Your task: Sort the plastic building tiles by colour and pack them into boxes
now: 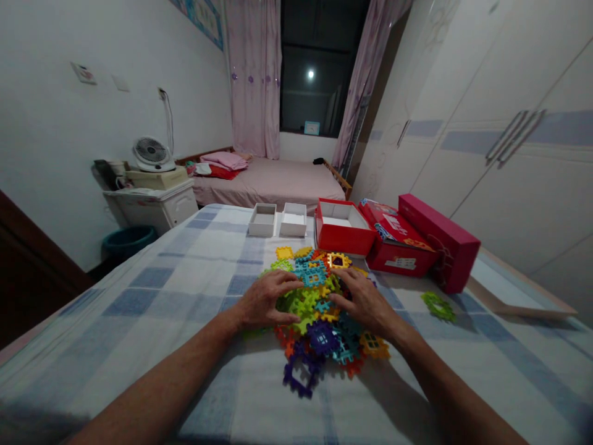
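Observation:
A heap of colorful plastic interlocking tiles (pixel 306 306) with notched edges lies on the checked cloth. My left hand (pixel 266 300) rests at the heap's left side, thumb and fingers apart around lime green tiles. On the other side, my right hand (pixel 361 300) curves over the heap, its fingers spread near yellow and green tiles. Neither hand visibly grips a tile. A dark purple tile (pixel 323 338) sits at the near side of the heap, and an orange window-shaped tile (pixel 374 345) lies below my right hand. A blue tile (pixel 314 276) shows between the hands.
Two small white boxes (pixel 293 220) and an open red box (pixel 345 238) stand behind the heap. Right of them are a red printed box (pixel 398 244) and a tall crimson box (pixel 440 241). A lone green tile (pixel 438 307) lies at the right, near a shallow tray (pixel 519 290).

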`<action>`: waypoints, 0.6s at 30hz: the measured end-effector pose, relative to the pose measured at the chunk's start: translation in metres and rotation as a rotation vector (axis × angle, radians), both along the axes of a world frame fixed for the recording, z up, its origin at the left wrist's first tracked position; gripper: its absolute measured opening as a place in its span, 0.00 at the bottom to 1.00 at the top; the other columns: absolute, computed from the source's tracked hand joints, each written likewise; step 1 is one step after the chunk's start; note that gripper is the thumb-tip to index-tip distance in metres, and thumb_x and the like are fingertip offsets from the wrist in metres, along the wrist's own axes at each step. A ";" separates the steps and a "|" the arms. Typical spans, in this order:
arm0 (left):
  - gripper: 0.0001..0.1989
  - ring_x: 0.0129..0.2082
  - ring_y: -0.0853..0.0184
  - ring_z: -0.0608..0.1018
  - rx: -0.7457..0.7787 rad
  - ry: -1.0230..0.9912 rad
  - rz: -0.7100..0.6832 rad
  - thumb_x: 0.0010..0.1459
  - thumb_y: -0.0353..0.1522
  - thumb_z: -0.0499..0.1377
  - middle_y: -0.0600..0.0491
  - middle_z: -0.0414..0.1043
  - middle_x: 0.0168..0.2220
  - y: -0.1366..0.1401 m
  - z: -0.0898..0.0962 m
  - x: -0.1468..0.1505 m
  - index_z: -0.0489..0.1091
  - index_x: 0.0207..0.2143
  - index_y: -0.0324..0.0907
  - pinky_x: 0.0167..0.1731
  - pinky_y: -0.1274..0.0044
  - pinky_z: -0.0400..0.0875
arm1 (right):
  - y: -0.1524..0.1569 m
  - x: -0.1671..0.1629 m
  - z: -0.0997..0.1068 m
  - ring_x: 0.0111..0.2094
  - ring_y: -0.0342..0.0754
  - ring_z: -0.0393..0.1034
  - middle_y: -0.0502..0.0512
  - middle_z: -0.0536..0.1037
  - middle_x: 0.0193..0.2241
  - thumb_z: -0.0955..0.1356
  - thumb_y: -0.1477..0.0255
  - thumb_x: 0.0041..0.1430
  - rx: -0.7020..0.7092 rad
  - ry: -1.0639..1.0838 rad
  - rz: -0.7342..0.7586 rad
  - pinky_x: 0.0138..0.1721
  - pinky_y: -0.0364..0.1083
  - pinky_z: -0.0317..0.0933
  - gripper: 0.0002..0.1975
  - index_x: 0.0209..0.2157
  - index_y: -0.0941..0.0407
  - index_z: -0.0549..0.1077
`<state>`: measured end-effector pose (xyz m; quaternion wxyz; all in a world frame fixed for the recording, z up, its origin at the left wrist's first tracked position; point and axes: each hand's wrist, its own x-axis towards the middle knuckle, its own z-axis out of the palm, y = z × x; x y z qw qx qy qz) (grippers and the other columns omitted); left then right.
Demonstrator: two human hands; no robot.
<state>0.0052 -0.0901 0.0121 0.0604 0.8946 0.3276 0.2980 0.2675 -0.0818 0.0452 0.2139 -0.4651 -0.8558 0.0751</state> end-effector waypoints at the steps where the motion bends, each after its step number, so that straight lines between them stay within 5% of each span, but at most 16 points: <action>1: 0.33 0.49 0.57 0.71 -0.014 0.029 0.004 0.47 0.49 0.62 0.44 0.69 0.50 0.000 0.000 0.001 0.65 0.54 0.45 0.49 0.64 0.66 | 0.000 -0.003 0.000 0.50 0.51 0.64 0.60 0.69 0.50 0.64 0.68 0.59 -0.004 -0.024 -0.001 0.51 0.49 0.58 0.19 0.52 0.56 0.67; 4: 0.35 0.50 0.56 0.71 -0.045 0.047 0.030 0.46 0.49 0.62 0.43 0.68 0.51 -0.001 0.000 0.002 0.64 0.56 0.46 0.50 0.63 0.66 | 0.005 -0.006 -0.006 0.46 0.49 0.66 0.59 0.71 0.45 0.61 0.73 0.59 0.011 -0.026 -0.073 0.48 0.48 0.59 0.14 0.46 0.56 0.70; 12: 0.17 0.45 0.61 0.74 -0.013 -0.046 0.140 0.60 0.38 0.54 0.44 0.73 0.45 0.001 -0.002 0.002 0.71 0.46 0.40 0.45 0.69 0.69 | 0.017 0.013 -0.014 0.42 0.51 0.68 0.60 0.74 0.39 0.56 0.74 0.60 0.161 0.234 -0.218 0.46 0.49 0.59 0.14 0.42 0.58 0.69; 18: 0.14 0.36 0.67 0.74 -0.011 -0.115 0.268 0.62 0.36 0.49 0.49 0.72 0.34 0.003 0.000 0.000 0.73 0.35 0.41 0.38 0.75 0.69 | -0.003 -0.006 0.008 0.37 0.47 0.68 0.55 0.75 0.35 0.57 0.75 0.56 0.006 0.207 -0.122 0.40 0.45 0.58 0.12 0.38 0.56 0.69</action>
